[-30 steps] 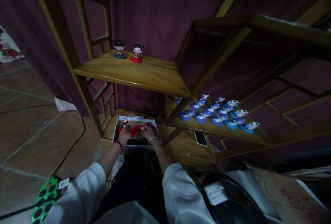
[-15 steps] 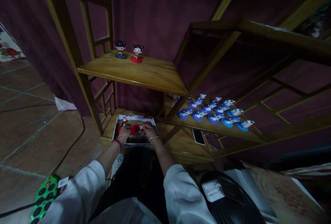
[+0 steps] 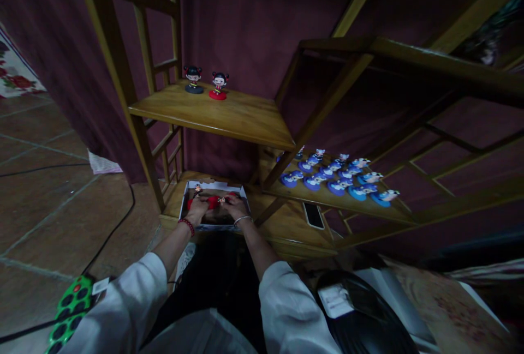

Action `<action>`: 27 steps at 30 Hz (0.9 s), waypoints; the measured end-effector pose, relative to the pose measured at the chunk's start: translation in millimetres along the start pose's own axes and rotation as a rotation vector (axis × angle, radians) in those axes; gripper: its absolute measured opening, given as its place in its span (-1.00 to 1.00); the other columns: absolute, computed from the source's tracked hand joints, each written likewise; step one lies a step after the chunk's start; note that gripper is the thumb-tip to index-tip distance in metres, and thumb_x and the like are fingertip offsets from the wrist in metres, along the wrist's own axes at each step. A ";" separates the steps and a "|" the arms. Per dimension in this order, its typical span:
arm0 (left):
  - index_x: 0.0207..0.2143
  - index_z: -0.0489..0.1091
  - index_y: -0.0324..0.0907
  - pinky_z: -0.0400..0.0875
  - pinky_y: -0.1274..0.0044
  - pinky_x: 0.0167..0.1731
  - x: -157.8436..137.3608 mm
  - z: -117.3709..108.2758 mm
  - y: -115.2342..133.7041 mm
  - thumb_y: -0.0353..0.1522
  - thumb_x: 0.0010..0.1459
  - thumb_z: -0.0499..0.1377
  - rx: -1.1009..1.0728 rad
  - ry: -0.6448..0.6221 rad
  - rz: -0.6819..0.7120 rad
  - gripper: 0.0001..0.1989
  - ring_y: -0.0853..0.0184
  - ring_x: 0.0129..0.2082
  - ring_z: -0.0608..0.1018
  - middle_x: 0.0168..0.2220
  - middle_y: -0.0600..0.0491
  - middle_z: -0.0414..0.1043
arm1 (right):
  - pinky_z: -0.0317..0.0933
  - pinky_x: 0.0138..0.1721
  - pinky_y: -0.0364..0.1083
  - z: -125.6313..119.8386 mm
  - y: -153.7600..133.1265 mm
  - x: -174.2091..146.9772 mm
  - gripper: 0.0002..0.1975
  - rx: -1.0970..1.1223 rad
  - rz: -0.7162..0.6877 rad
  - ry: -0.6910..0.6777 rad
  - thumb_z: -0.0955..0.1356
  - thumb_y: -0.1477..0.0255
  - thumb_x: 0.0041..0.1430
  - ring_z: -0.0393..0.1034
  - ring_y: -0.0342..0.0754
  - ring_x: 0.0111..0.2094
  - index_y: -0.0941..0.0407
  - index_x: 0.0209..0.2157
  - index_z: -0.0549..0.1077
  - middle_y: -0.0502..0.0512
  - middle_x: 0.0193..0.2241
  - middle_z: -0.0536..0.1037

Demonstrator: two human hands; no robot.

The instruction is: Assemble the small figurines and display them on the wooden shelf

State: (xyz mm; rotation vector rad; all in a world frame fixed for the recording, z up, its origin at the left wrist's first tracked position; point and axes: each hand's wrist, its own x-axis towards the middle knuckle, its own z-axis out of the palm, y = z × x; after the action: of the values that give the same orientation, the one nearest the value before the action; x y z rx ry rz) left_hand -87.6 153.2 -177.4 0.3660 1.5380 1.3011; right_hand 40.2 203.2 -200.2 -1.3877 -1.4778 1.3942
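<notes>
Both my hands are inside a shallow open white cardboard box point(image 3: 246, 193) on the low shelf. My left hand point(image 3: 197, 211), with a red bracelet, is closed around a small figurine point(image 3: 197, 190) whose dark-haired head shows above the fingers. My right hand point(image 3: 236, 208), wearing a pale bangle, grips another dark-haired figurine point(image 3: 221, 200), tipped over sideways. Between the hands lies a red round base point(image 3: 213, 202); which figurine it belongs to is hard to make out. My fingers hide much of both figurines.
On the upper shelf point(image 3: 245, 119) stand a figurine on a black base point(image 3: 194, 80) and one on a red base point(image 3: 219, 87). Several blue-and-purple figurines point(image 3: 339, 185) line the right shelf. A phone point(image 3: 313, 215) lies below them. A green power strip point(image 3: 69, 310) is on the floor.
The figurine in my right hand has tilted over a little more and shifted slightly left. My left hand stays nearly in place. The view has moved slightly.
</notes>
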 end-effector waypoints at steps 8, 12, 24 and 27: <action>-0.48 0.35 -0.30 0.46 0.48 -0.32 -6.2 2.2 0.4 -0.68 -0.12 0.10 -0.102 -0.053 -0.010 -0.82 0.34 -0.43 0.54 -0.53 -0.02 0.46 | 0.25 -0.18 -0.11 0.4 -1.6 1.7 -0.83 -0.122 -0.127 0.019 0.36 0.43 -0.16 0.41 -0.10 -0.33 0.10 -0.40 0.42 -0.03 -0.42 0.53; -0.49 0.36 -0.30 0.46 0.47 -0.31 -9.2 2.7 1.9 -0.66 -0.11 0.11 -0.134 -0.069 -0.020 -0.84 0.32 -0.42 0.55 -0.56 -0.01 0.45 | 0.26 -0.20 -0.11 -1.3 -4.3 0.4 -0.82 -0.139 -0.128 0.017 0.35 0.43 -0.13 0.41 -0.10 -0.31 0.07 -0.36 0.44 -0.04 -0.40 0.53; -0.49 0.39 -0.33 0.45 0.47 -0.28 -15.6 2.0 3.1 -0.70 -0.16 0.09 -0.210 -0.155 0.019 -0.80 0.32 -0.41 0.54 -0.51 -0.04 0.48 | 0.28 -0.22 -0.13 0.1 -8.7 -2.9 -0.78 -0.034 -0.152 -0.018 0.35 0.43 -0.14 0.40 -0.11 -0.29 0.07 -0.33 0.45 -0.04 -0.38 0.52; -0.47 0.40 -0.34 0.45 0.47 -0.24 -16.4 0.5 1.5 -0.70 -0.14 0.08 -0.265 -0.209 0.027 -0.79 0.33 -0.39 0.54 -0.49 -0.05 0.49 | 0.28 -0.20 -0.13 -0.6 -11.6 -3.6 -0.76 -0.023 -0.144 -0.020 0.35 0.43 -0.14 0.40 -0.12 -0.28 0.08 -0.32 0.45 -0.03 -0.36 0.52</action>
State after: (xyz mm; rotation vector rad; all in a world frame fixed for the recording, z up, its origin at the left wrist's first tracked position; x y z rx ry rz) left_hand -81.0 141.6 -167.9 0.3417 1.1742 1.4199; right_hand 38.7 201.4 -188.2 -1.2574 -1.5784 1.3085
